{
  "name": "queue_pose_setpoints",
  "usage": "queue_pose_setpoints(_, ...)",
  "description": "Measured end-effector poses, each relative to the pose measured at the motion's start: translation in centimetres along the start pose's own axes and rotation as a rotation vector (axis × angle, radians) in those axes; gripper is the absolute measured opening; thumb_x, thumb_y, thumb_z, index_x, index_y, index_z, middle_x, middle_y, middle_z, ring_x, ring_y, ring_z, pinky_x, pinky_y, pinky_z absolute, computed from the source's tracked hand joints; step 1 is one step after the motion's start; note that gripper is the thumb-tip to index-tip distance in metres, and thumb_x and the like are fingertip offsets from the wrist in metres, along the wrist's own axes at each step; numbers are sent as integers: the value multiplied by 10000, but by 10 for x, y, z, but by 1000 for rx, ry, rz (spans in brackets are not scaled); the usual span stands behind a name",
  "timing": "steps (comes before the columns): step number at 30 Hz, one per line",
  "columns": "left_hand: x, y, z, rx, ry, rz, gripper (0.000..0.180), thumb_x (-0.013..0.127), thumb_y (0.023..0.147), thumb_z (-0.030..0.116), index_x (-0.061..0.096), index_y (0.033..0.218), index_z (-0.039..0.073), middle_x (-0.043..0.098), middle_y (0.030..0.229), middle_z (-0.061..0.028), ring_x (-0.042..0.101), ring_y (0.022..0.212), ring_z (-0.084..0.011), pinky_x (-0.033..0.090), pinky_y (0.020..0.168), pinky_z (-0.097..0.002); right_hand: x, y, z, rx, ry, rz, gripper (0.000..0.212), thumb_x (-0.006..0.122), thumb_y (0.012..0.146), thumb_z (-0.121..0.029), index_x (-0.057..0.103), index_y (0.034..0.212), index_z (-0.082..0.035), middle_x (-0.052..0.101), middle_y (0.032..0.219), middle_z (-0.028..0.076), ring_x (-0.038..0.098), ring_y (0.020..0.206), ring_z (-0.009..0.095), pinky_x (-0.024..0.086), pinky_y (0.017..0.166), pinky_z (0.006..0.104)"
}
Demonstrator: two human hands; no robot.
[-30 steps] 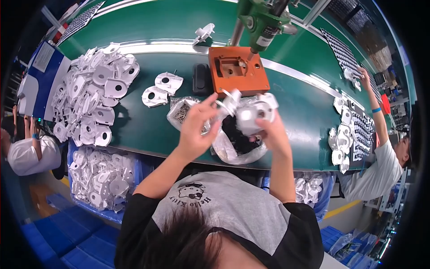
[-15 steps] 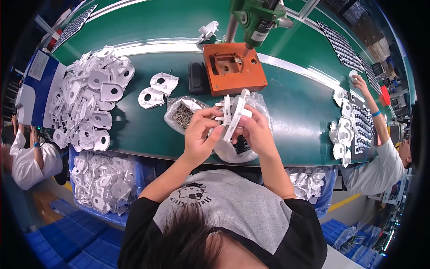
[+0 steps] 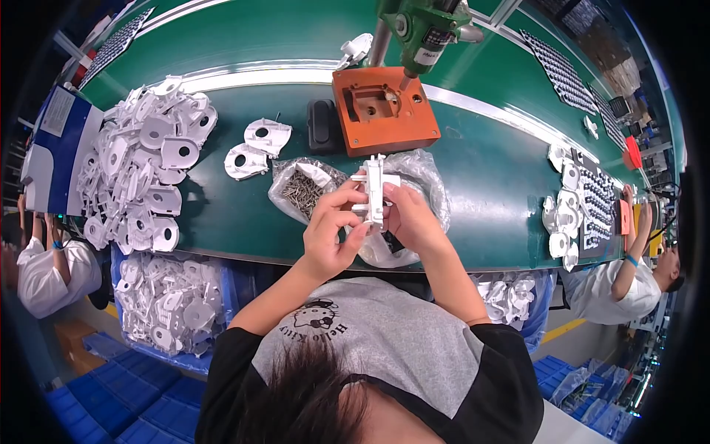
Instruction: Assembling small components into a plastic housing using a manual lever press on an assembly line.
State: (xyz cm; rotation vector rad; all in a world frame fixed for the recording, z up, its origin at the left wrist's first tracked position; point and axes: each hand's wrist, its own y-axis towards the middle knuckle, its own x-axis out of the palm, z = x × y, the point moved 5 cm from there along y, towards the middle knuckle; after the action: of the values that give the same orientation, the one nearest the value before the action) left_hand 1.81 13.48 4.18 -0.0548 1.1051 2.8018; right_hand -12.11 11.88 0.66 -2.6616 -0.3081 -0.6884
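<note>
A white plastic housing [image 3: 375,191] is held edge-on between my two hands, above the front part of the bench. My left hand [image 3: 333,231] grips its left side with bent fingers, and my right hand [image 3: 414,218] pinches it from the right, part of its fingers hidden behind it. Just beyond and to the left lies a clear bag of metal pins or screws [image 3: 302,194]. Under my right hand is another clear bag [image 3: 427,174], with dark contents mostly covered. An orange fixture block [image 3: 392,133] with a hollowed top stands behind the housing.
A green press [image 3: 429,33] rises over the block, with a black case [image 3: 322,127] beside it. Two white housings [image 3: 255,148] lie left of these. A large heap of housings [image 3: 148,159] fills the left side. Co-workers sit at both sides, one at the right [image 3: 610,285].
My hands have turned the housing so its narrow edge stands upright, and it sits slightly more to the left. The co-worker at the right has drawn an arm back from the far rail.
</note>
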Motion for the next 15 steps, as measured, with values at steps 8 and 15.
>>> queue_pose_setpoints(8, 0, 3, 1, 39, 12, -57, 108, 611, 816, 0, 506, 838, -15, 523, 1092, -187, 522, 1125, -381, 473, 863, -358, -6, 0, 3, 88, -23, -46, 423, 437, 925, -319, 492, 1244, -46, 605, 1057, 45, 590, 893, 115, 488, 687, 274)
queue_pose_setpoints(15, -4, 9, 1, 11, 4, -147, 118, 623, 804, 3, 508, 809, -18, 519, 1094, -185, 524, 1110, -357, 484, 832, -364, 2, -4, -13, 44, -11, -53, 372, 399, 944, -318, 533, 1138, -30, 614, 837, 27, 564, 610, 106, 414, 422, 230)
